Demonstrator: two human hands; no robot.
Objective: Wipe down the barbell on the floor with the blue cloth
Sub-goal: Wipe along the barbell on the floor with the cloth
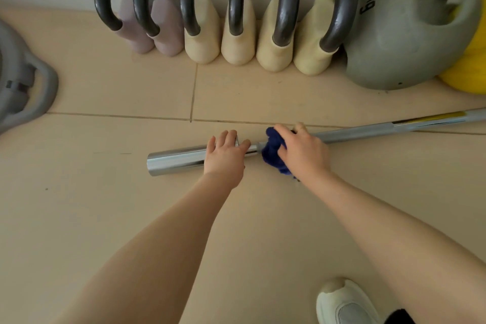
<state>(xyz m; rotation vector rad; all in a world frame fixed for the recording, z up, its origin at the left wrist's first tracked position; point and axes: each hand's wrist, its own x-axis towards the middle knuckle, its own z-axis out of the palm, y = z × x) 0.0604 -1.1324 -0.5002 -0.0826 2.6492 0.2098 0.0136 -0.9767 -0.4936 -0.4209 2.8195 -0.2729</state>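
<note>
The barbell point(355, 132) is lying on the floor point(105, 218), long axis running left to right. The blue cloth point(273, 151) is being gripped around the shaft by the right hand point(302, 151). The sleeve is being steadied by the left hand point(226, 156), fingers flat. The unwiped length is extending rightward from the grip.

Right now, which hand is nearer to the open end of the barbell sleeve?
Left. The left hand rests on the barbell sleeve, near its end; the right hand grips the blue cloth farther along.

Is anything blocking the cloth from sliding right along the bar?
Nothing visible does. The right hand presses the blue cloth on the barbell, whose shaft runs bare to the right; the left hand rests on the other side.
</note>
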